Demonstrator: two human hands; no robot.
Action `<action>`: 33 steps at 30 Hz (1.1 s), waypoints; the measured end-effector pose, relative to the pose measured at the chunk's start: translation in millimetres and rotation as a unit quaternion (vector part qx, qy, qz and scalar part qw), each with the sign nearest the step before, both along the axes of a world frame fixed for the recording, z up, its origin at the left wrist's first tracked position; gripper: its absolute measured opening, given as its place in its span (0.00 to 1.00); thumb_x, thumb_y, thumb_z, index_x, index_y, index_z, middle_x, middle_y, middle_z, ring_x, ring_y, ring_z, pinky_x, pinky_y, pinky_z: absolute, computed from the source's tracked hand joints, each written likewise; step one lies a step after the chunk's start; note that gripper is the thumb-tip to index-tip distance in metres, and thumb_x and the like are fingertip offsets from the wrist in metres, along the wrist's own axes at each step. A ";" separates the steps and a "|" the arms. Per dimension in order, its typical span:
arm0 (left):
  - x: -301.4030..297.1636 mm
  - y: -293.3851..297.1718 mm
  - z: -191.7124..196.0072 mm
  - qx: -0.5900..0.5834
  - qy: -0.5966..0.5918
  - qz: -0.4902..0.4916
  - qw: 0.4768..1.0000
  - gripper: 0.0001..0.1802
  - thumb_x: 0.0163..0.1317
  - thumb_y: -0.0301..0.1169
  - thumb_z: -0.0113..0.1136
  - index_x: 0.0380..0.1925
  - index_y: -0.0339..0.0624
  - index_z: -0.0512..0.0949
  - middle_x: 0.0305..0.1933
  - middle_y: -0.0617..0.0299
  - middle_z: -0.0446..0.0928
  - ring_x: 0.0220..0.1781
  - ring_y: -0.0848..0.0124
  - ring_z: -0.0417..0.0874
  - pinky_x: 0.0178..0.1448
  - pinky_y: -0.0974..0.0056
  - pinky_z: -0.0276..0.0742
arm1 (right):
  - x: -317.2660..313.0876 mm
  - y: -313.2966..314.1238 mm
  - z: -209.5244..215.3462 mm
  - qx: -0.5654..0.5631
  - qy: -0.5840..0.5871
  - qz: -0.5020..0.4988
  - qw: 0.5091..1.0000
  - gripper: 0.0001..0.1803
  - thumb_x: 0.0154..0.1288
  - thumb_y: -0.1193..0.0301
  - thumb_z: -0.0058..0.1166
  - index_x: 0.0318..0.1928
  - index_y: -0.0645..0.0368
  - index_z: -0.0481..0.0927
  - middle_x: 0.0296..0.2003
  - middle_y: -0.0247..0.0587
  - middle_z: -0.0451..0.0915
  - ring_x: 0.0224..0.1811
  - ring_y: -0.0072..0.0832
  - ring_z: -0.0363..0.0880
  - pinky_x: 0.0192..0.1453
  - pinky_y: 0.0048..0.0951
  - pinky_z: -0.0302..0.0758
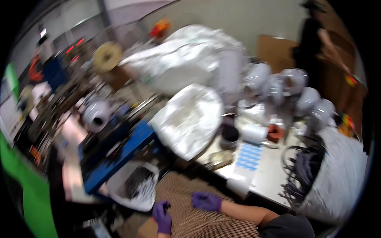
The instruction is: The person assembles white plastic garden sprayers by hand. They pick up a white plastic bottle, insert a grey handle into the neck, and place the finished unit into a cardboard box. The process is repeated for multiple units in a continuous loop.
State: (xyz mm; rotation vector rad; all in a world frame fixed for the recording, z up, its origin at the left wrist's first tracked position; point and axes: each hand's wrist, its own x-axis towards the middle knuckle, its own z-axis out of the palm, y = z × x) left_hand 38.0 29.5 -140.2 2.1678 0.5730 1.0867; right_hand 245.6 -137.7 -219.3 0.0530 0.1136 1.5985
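Both my hands wear purple gloves and hover over my brown checked apron (186,194). My left hand (162,216) is beside the apron's left edge, its fingers loosely bent with a gap between them; nothing shows in it. To its right, my right hand (207,201) is in front of the apron, fingers loosely curled and apart, and I see nothing held there either. Nearest to my left hand is a white-lined bin (113,184) with dark and whitish pieces inside. Motion blur softens the finger detail.
A white table (274,174) holds a strip of blue labels (249,156), glossy rounded grey parts (293,81) and a bag (341,174) of dark curved pieces. A white sack (190,119) stands beside a blue-framed machine (119,158). Another person (311,43) stands at the back right.
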 end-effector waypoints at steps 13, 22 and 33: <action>-563.7 -194.7 -43.7 -0.236 0.088 0.798 0.547 0.22 0.66 0.30 0.56 0.57 0.27 0.78 0.53 0.46 0.83 0.52 0.54 0.85 0.58 0.54 0.80 | 10.4 -7.0 32.7 -0.152 -0.139 -0.037 0.978 0.21 0.83 0.62 0.43 0.67 0.56 0.76 0.53 0.39 0.86 0.54 0.33 0.86 0.64 0.41 0.81; -605.3 -318.6 -95.4 -0.341 0.049 0.894 0.286 0.26 0.67 0.42 0.56 0.55 0.30 0.79 0.52 0.41 0.84 0.52 0.50 0.86 0.56 0.48 0.81 | -10.9 -1.9 56.1 -0.242 -0.279 -0.037 0.928 0.17 0.81 0.64 0.50 0.61 0.59 0.77 0.43 0.34 0.80 0.42 0.26 0.81 0.50 0.28 0.84; -608.4 -218.2 -89.8 -0.393 0.168 0.853 0.300 0.25 0.71 0.41 0.58 0.57 0.30 0.79 0.49 0.37 0.84 0.47 0.49 0.87 0.51 0.53 0.84 | -24.6 -6.5 64.2 -0.193 -0.361 -0.042 0.912 0.17 0.78 0.62 0.55 0.56 0.60 0.75 0.40 0.34 0.76 0.39 0.26 0.73 0.42 0.28 0.73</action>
